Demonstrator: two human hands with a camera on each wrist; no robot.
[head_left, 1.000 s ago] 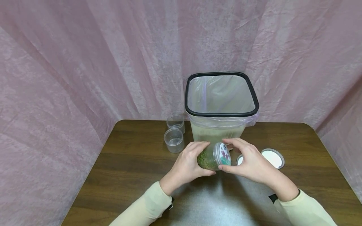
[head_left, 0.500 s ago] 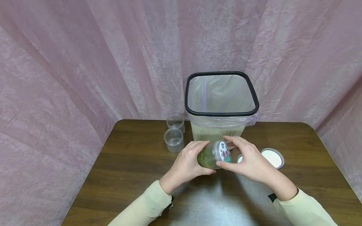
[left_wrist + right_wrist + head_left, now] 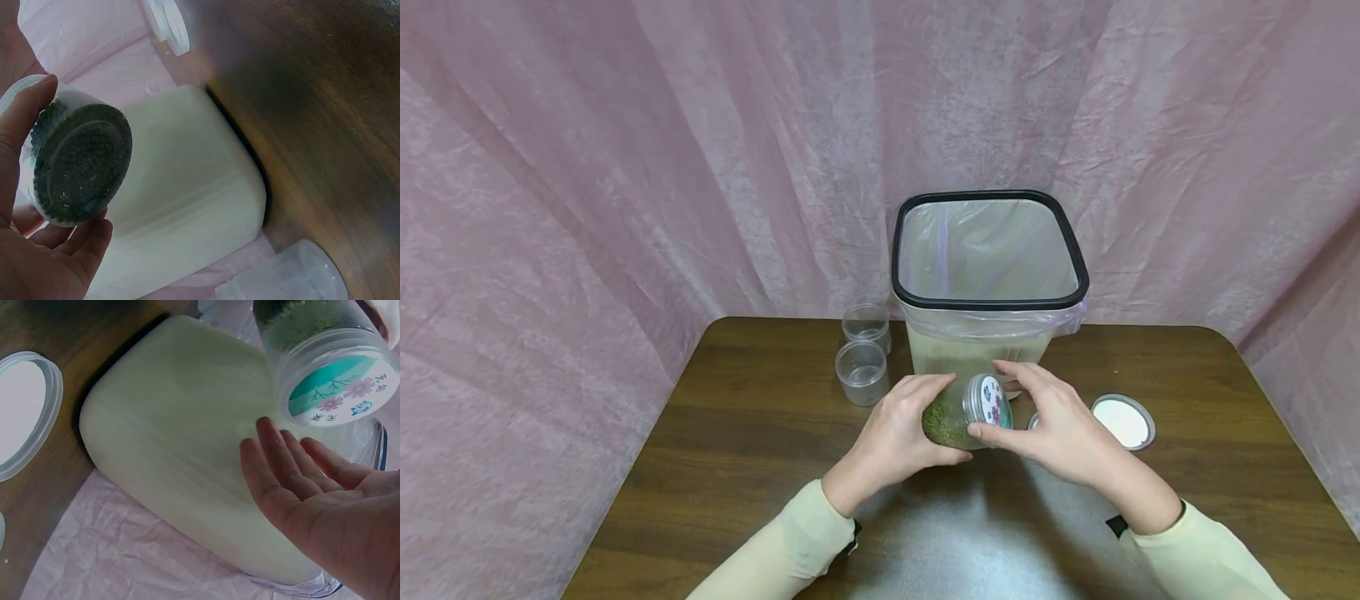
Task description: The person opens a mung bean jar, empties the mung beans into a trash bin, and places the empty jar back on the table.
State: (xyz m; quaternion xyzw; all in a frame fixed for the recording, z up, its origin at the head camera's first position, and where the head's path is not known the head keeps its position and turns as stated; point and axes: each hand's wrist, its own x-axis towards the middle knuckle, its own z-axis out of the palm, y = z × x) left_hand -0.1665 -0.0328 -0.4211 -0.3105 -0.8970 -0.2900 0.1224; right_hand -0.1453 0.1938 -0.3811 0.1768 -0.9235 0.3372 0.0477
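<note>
A clear plastic jar [image 3: 946, 417] of small green beans lies tilted on its side above the table, its lid [image 3: 992, 402] turned to the right. My left hand [image 3: 895, 425] grips the jar body, thumb and fingers on opposite sides; the left wrist view shows its bean-filled base [image 3: 87, 165]. Beside the lid is my right hand [image 3: 1060, 429]. In the head view its thumb lies by the lid's near edge. The right wrist view shows its fingers [image 3: 281, 465] loosely extended, apart from the flower-printed lid [image 3: 344, 390]. The right thumb is hidden there.
Just behind the hands stands a pale bin [image 3: 977, 346] with a black rim and a clear liner bag. Two clear jars [image 3: 862, 375] without lids stand to its left. A white-topped lid [image 3: 1123, 421] lies at the right, with another partly hidden behind the right hand.
My right thumb has shifted left along the lid, and its fingers have risen slightly. The lid's printed label appears slightly turned. My left hand keeps its grip on the jar.
</note>
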